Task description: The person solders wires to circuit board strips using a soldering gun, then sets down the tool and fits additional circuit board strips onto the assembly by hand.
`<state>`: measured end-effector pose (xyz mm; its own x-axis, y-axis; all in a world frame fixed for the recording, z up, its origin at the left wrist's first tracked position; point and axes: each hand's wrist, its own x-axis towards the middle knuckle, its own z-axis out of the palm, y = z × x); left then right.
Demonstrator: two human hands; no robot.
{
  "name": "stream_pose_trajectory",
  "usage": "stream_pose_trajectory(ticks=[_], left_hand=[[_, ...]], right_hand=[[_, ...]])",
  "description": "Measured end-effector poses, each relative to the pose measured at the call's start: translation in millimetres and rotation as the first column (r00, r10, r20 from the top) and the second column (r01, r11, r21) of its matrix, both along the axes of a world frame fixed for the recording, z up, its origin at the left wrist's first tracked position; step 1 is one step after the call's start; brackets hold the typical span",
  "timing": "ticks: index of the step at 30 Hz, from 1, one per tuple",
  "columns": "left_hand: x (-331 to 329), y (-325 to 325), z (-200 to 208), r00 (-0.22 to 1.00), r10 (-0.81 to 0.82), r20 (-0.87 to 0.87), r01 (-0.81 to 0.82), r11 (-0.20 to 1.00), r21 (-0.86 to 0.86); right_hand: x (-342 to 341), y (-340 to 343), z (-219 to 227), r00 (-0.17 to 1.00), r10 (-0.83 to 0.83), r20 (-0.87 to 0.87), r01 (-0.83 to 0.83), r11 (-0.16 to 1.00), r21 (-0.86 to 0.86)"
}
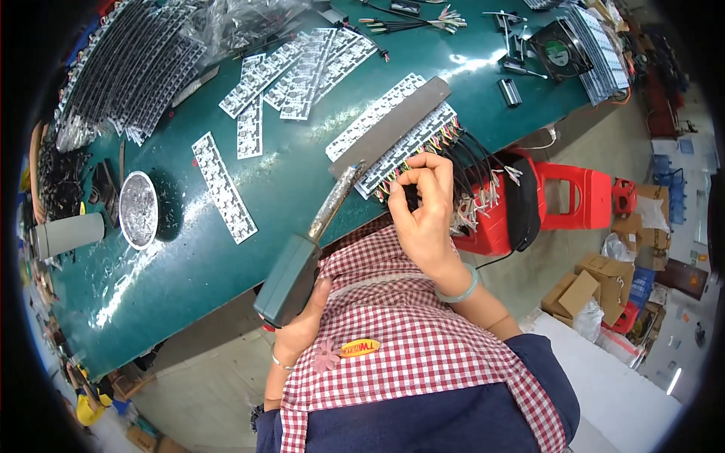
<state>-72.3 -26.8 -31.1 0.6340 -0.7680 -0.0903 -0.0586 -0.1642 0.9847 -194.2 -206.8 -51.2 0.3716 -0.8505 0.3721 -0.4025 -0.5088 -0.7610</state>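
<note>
My left hand (303,325) is wrapped round the green body of a soldering gun (291,278), whose long metal barrel slants up and away. The barrel's tip is at the near edge of a grey-brown bar (393,124) that lies across white printed circuit boards (411,149). Thin coloured wires with black cables (472,155) line the boards' right edge and hang over the table's edge. My right hand (427,215) is closed in a pinch at these wires, close to the boards' near end; its fingertips seem to hold a wire, partly hidden by the fingers.
Loose circuit board strips (224,187) lie on the green table (189,279), near a white-rimmed bowl (139,211) and a grey cylinder (69,235). Stacked strips (136,68) fill the far left. A black fan (559,51) stands far right. Red stools (574,196) are beside the table.
</note>
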Motion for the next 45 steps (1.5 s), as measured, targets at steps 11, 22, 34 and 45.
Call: stream_pose_trajectory(ticks=[11, 22, 34, 45], left_hand=[[10, 4, -9, 0.984, -0.075, 0.163, 0.066, 0.996, 0.060], [13, -4, -6, 0.968, -0.150, 0.200, 0.141, 0.988, 0.055], [17, -17, 12, 0.915, -0.240, 0.326, 0.217, 0.970, 0.107], [16, 7, -10, 0.953, -0.110, 0.281, 0.105, 0.994, 0.032]], right_hand=[[5, -1, -2, 0.999, 0.006, -0.049, -0.011, 0.996, -0.087], [8, -1, -2, 0.998, -0.006, -0.063, 0.000, 0.996, -0.091], [8, -2, 1, 0.997, 0.007, -0.081, -0.016, 0.993, -0.118], [9, -4, 0, 0.999, -0.005, -0.050, 0.000, 0.995, -0.096]])
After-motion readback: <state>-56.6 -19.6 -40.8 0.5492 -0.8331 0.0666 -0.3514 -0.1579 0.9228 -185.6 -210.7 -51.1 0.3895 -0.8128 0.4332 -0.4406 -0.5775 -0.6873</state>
